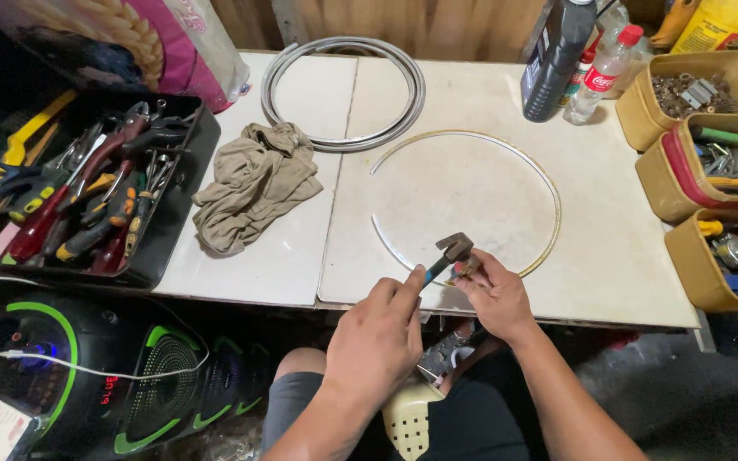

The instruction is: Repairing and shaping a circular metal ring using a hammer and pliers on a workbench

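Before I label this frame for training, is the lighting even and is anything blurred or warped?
Head view: the white tabletop is brightly lit, the lower edge near the black-and-green speaker falls dark; both hands look sharp; table edges bow slightly, wide-lens distortion.

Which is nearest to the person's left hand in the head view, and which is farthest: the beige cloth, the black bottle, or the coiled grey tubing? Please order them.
Measured from the left hand:
1. Beige cloth, crumpled on the table, up and to the left.
2. Coiled grey tubing, at the table's back edge, beyond the cloth.
3. Black bottle, standing at the back right.
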